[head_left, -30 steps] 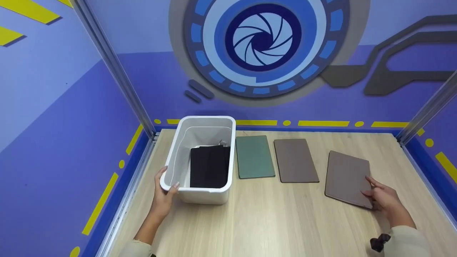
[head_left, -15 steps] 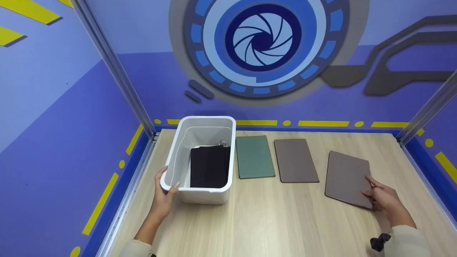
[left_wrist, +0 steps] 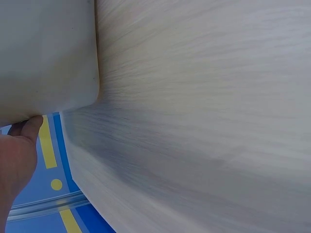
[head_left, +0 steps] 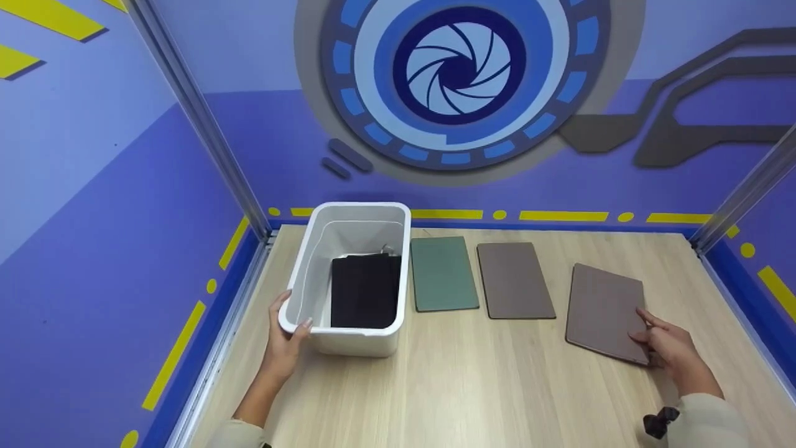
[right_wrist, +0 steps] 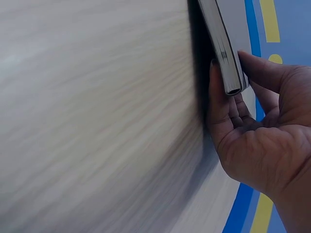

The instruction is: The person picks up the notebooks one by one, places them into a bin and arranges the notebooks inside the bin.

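My left hand [head_left: 286,345] grips the near-left corner of a white plastic bin [head_left: 367,344], thumb over the rim and fingers along the outside. Inside the bin lie black flat items [head_left: 364,292], with a small metallic thing behind them. At the right, my right hand [head_left: 668,345] holds a brown notebook [head_left: 603,311] by its near-right corner. In the right wrist view the page edges of the notebook [right_wrist: 224,53] show, with fingers beneath its cover and the thumb on the other side. That held corner is raised off the table.
A green notebook [head_left: 444,274] lies flat just right of the bin. Beside it rests another brown notebook [head_left: 516,280]. The wooden table [head_left: 472,386] is bounded by a printed back wall [head_left: 261,137] and side walls with metal posts [head_left: 205,118].
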